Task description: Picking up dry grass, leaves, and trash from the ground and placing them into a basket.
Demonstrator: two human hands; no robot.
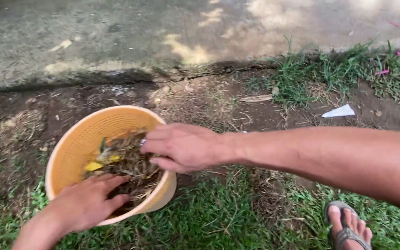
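A yellow perforated plastic basket point(77, 143) stands on bare soil at the edge of the grass point(218, 217), holding dry leaves and grass clippings point(128, 162). The left hand point(89, 201) lies flat over the near rim, fingers together on the debris. The right hand point(181, 147) reaches in from the far side, fingers pressed together, touching the pile

left forearm point(35, 234): cut by bottom edge | foot point(348, 227): cut off | basket point(77, 143) near rim: hidden under hands
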